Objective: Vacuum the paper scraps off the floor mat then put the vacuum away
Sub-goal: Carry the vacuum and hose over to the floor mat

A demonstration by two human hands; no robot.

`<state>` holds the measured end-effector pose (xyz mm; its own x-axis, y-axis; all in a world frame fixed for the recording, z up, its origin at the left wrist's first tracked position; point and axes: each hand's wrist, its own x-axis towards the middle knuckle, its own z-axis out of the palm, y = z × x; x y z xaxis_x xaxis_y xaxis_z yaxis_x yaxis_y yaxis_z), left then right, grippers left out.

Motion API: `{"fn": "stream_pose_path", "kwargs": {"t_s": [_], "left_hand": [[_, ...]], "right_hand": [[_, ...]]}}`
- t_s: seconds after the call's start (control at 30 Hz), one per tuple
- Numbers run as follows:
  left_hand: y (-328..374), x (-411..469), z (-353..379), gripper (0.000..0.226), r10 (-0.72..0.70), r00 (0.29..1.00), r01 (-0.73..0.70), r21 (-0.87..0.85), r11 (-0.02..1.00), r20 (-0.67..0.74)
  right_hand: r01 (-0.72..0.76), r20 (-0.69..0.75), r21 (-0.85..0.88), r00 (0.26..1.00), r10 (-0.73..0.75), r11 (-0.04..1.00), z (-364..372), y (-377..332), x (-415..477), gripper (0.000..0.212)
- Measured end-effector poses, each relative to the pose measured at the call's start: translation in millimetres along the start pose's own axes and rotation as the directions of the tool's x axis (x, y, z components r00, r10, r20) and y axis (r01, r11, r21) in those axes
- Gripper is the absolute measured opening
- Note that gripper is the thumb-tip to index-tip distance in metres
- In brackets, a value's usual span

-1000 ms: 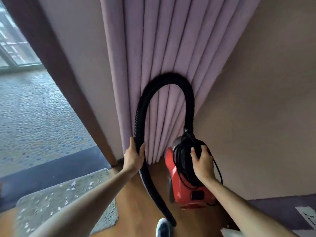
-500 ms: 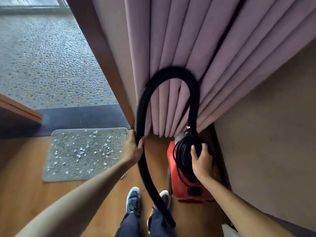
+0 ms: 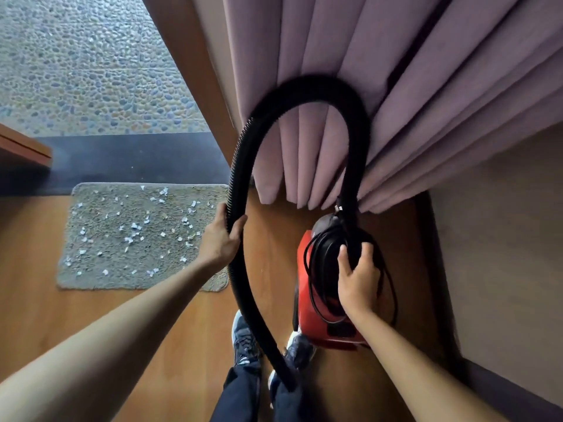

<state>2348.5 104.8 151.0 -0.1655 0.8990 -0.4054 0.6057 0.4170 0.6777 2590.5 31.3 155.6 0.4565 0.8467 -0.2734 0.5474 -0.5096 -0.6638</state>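
Note:
A red canister vacuum [image 3: 307, 306] stands on the wooden floor near the curtain, with black cord coiled around its top. My right hand [image 3: 358, 278] grips the black handle on top of it. A black ribbed hose [image 3: 301, 89] arches up from the vacuum and comes down on the left. My left hand [image 3: 221, 239] grips that hose partway down. The hose's lower end hangs between my feet. To the left lies a grey floor mat [image 3: 100, 242] scattered with several white paper scraps [image 3: 134, 226].
Mauve curtains [image 3: 335, 71] hang right behind the hose, with a beige wall [image 3: 502, 239] to the right. A dark threshold [image 3: 128, 159] and pebbled ground lie beyond the mat. My shoes [image 3: 243, 339] stand on the wooden floor below the vacuum.
The view has tilted downward, bringing the whole mat, the scraps and my feet into sight. Both hands keep their grips on the hose and the vacuum handle.

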Motion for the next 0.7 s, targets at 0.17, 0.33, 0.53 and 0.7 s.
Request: {"fn": "stream_pose_path", "kwargs": {"t_s": [0.17, 0.33, 0.53, 0.7], "left_hand": [[-53, 39, 31, 0.029, 0.006, 1.0, -0.006, 0.036, 0.999, -0.003], [-94, 62, 50, 0.028, -0.015, 1.0, 0.015, 0.029, 0.999, -0.002], [-125, 85, 67, 0.03, -0.031, 0.999, 0.03, 0.035, 0.999, 0.01], [-151, 105, 91, 0.032, -0.072, 0.997, 0.071, 0.03, 0.997, 0.023]], "right_hand": [[-0.027, 0.015, -0.007, 1.0, 0.027, 1.0, 57, 33, 19, 0.041], [-0.044, 0.009, -0.031, 0.999, 0.044, 0.999, 104, 59, 31, 0.039], [-0.046, -0.05, -0.067, 0.998, 0.042, 0.997, 147, 79, 39, 0.034], [-0.031, -0.084, -0.056, 0.996, 0.026, 0.998, 175, 99, 53, 0.032]]}}
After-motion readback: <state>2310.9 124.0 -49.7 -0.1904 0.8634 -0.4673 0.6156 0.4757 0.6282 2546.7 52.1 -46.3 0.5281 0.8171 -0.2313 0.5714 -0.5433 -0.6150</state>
